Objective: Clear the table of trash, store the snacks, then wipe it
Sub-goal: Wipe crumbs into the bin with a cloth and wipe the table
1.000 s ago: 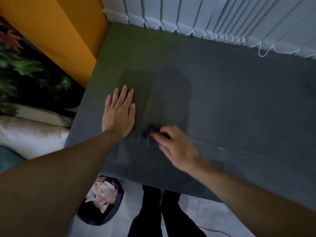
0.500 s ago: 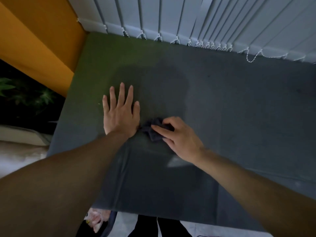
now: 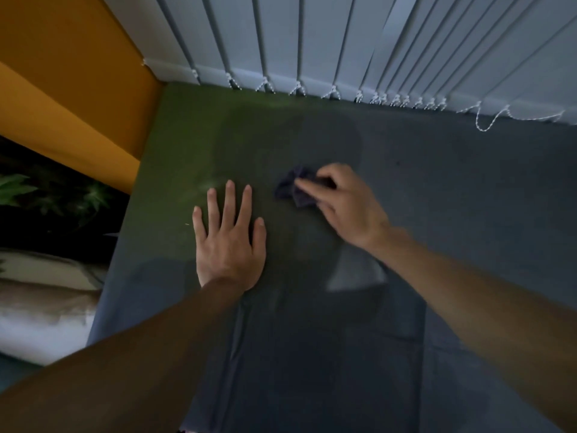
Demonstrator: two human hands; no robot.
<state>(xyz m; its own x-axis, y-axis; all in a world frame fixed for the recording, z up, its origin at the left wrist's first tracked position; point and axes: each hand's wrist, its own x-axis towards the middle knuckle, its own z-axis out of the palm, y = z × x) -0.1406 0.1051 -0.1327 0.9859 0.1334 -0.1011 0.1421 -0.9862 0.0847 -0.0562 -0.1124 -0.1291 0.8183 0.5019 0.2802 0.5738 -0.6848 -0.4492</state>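
Note:
A grey cloth-covered table [image 3: 452, 189] fills the view. My left hand [image 3: 229, 242] lies flat on it, palm down, fingers spread and holding nothing. To its right and a little farther from me, my right hand [image 3: 346, 204] presses a small crumpled dark blue cloth [image 3: 295, 189] against the tabletop, fingers closed on it. Part of the cloth sticks out to the left of the fingers. No trash or snacks show on the table.
White vertical blinds [image 3: 343, 45] with bead chains hang along the table's far edge. An orange wall [image 3: 62, 76] stands at the left. Beyond the table's left edge are green plant leaves [image 3: 18, 189] and a pale cushion [image 3: 40, 295].
My right hand has slid the cloth away from me and to the right, off from beside the left hand. The left hand has stayed flat. The view has shifted toward the blinds.

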